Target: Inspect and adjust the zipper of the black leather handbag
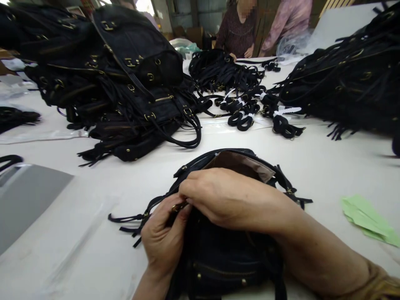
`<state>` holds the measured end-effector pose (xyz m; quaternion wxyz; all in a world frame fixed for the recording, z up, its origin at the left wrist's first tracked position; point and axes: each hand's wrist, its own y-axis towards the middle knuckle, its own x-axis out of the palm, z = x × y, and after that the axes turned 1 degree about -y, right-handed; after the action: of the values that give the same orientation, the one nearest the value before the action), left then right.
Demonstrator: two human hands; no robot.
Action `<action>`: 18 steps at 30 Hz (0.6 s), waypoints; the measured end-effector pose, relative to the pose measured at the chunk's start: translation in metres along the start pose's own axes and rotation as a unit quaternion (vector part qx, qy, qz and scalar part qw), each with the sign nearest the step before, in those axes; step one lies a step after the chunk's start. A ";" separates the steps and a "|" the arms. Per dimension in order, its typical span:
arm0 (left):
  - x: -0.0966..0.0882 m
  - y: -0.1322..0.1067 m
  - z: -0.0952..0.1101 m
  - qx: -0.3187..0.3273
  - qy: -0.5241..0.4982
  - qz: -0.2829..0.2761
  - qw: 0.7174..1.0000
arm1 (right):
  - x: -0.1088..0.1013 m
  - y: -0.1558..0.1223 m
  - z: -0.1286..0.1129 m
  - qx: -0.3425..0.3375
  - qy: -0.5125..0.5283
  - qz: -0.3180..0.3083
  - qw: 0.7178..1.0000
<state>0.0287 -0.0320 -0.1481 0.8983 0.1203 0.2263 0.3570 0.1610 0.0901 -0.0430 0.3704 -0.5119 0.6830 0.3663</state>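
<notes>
A black handbag [225, 250] lies in front of me on the white table, its top zip open on a pale lining [246, 162]. At the bag's upper left edge, my left hand [164, 233] is closed, pinching a small gold-coloured metal fitting [178, 206] between thumb and fingers. My right hand [218, 196] reaches across the bag's opening, its fingertips pressed together against the same fitting. What those right fingertips grip is hidden behind the hand. Black tassels [131, 223] hang out at the bag's left side, beside my left hand.
Black handbags are piled at the left [125, 83] and more at the right [350, 83]. Straps [223, 71] and coiled straps with white ties [245, 118] lie between. A grey panel [31, 200] is at left, green paper [368, 218] at right. Two people [239, 29] stand across the table.
</notes>
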 end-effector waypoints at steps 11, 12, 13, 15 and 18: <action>-0.004 0.002 0.001 0.019 -0.066 -0.045 0.997 | 0.006 0.003 0.005 0.036 -0.063 -0.057 0.996; -0.004 0.002 0.001 0.018 -0.062 -0.045 0.997 | 0.005 0.003 0.004 0.044 -0.083 -0.055 0.994; -0.004 0.002 0.000 0.020 -0.058 -0.041 0.997 | 0.005 0.002 0.003 0.052 -0.103 -0.048 0.992; -0.004 0.002 -0.001 0.031 -0.045 -0.035 0.998 | 0.003 -0.001 -0.001 0.070 -0.140 -0.025 0.987; -0.005 0.001 -0.005 0.043 -0.020 -0.029 0.998 | -0.005 -0.010 -0.011 0.084 -0.169 -0.001 0.982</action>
<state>0.0229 -0.0342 -0.1502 0.9067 0.1588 0.2268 0.3182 0.1706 0.0806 -0.0350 0.5229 -0.4097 0.6386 0.3885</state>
